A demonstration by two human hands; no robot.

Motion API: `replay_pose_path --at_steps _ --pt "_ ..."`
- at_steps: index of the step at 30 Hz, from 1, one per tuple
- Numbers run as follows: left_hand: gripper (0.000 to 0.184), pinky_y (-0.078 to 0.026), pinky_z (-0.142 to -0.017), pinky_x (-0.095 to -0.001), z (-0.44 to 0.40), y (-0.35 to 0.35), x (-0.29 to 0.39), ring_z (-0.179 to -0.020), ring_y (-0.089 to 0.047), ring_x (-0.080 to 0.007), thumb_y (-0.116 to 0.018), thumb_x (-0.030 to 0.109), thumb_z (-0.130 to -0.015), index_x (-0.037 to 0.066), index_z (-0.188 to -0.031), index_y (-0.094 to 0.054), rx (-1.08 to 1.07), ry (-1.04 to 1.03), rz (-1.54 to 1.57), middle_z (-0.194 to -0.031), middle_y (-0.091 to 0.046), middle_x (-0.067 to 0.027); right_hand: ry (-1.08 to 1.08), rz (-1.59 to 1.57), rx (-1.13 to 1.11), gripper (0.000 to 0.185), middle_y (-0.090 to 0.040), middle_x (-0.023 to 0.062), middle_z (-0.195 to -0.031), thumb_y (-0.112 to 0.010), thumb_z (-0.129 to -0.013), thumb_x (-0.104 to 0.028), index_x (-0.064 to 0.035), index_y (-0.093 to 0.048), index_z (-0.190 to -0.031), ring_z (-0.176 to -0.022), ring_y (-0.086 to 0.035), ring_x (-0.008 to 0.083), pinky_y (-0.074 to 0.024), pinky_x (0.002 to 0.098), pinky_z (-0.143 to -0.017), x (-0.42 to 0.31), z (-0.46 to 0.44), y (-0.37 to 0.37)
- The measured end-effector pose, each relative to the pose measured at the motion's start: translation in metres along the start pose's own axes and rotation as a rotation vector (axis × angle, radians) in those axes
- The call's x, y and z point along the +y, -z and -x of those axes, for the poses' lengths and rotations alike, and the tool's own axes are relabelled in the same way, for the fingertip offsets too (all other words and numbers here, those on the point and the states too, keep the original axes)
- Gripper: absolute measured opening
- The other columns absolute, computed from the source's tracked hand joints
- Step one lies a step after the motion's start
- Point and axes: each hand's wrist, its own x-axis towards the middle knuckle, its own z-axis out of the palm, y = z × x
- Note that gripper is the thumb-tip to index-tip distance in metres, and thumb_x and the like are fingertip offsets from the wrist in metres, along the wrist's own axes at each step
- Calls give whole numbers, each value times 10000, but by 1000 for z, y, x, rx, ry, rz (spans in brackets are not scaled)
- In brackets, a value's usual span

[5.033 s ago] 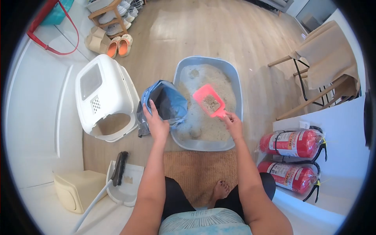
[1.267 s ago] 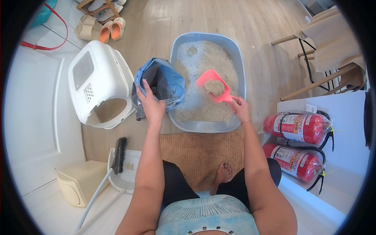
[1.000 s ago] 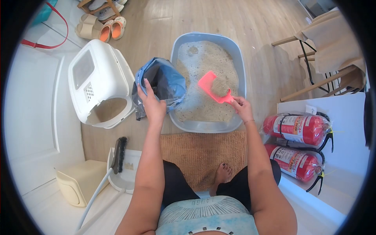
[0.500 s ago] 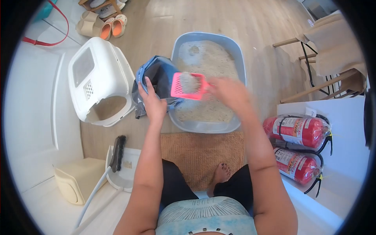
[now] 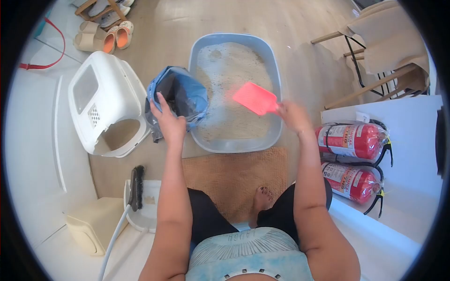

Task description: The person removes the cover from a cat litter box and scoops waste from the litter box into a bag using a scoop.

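Note:
My right hand (image 5: 294, 117) grips the handle of a pink litter scoop (image 5: 255, 97), held over the right half of the litter tray. The scoop is slightly blurred, its face tilted, with no clump visible on it. The grey-blue litter tray (image 5: 234, 146) holds pale sandy litter (image 5: 234, 119) with a lump near its far left. My left hand (image 5: 169, 122) is closed on the near left side of a plastic bag (image 5: 194, 96), dark inside with a blue rim. The bag's mouth gapes toward the tray and its side touches the tray's left edge. Its contents are mostly in shadow.
Left of the bag lies a white litter box hood (image 5: 110, 89). A broom (image 5: 136, 187), dustpan (image 5: 140, 222) and cream bin (image 5: 91, 222) stand lower left. An orange mat (image 5: 234, 171) lies under my foot. Fire extinguishers (image 5: 354, 140) and a chair (image 5: 389, 51) are at right.
The pink scoop has moved right, from beside the bag's mouth to over the tray. The grey clump it carried no longer shows on it. My left hand stays on the bag.

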Motion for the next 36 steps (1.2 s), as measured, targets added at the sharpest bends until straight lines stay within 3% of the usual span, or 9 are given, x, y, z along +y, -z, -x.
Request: replay_pose_path --at_steps 3,6,11,15,20,23,36 --pt "943 -384 -1017 -391 -2 1 6 -1342 -290 -424 -575 -91 -627 125 -1476 -224 -18 38 24 -1497 -122 -250 -186 47 -50 299 -640 220 -1041 -555 -862 -258 -53 -642 -1061 -993 -606 382 -476 468 -848 52 28 -52" --pt "936 -354 -1045 -394 -4 -3 5 -1355 -260 -421 -571 -93 -629 116 -1474 -226 -18 27 42 -1496 -117 -248 -286 192 -204 293 -629 240 -1051 -540 -856 -223 -37 -631 -1063 -997 -605 390 -477 481 -855 58 36 -94" --pt "943 -336 -1059 -404 -3 -7 0 -1357 -246 -430 -580 -84 -633 124 -1477 -215 -14 -12 3 -1491 -111 -251 -465 -103 -2 274 -619 286 -1027 -554 -847 -178 -24 -601 -1069 -969 -603 429 -484 498 -834 37 20 -133" --pt "963 -337 -1057 -405 -1 -5 -2 -1355 -246 -433 -591 -82 -629 135 -1482 -199 -19 -24 -21 -1489 -110 -251 -432 -129 183 274 -615 302 -1010 -559 -858 -201 -23 -588 -1065 -955 -600 446 -482 502 -827 46 -5 -177" --pt "980 -332 -1060 -401 4 -3 -5 -1358 -242 -427 -603 -84 -625 144 -1484 -191 -38 -33 -4 -1489 -112 -245 -383 -345 359 353 -650 241 -936 -568 -865 -242 -67 -608 -1169 -910 -619 403 -482 473 -821 57 -24 -191" --pt "983 -324 -1065 -401 5 -1 -5 -1359 -242 -426 -604 -85 -623 144 -1484 -190 -31 -59 3 -1489 -115 -244 -391 -430 350 386 -659 212 -894 -601 -850 -273 -103 -615 -1196 -861 -637 365 -491 440 -789 72 -19 -192" --pt "975 -322 -1069 -404 2 -4 -4 -1355 -253 -424 -611 -75 -624 141 -1482 -202 -17 -29 -7 -1485 -123 -245 -412 -681 329 419 -632 86 -756 -664 -828 -401 -115 -648 -1133 -687 -588 184 -473 330 -673 54 52 -179"
